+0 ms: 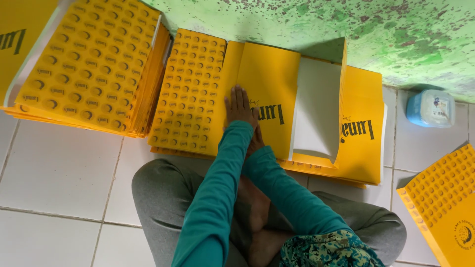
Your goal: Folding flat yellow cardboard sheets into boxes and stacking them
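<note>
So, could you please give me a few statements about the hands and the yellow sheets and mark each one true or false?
1. The left hand lies flat on the yellow sheet with its fingers spread out. True.
2. The right hand is lifted high above the sheets. False: it sits low at the sheet's near edge, mostly hidden behind the left sleeve.
3. One flap of the sheet stands folded up, showing its white side. True.
4. The blue container rests on top of the stack. False: it sits on the floor tiles by the green wall.
</note>
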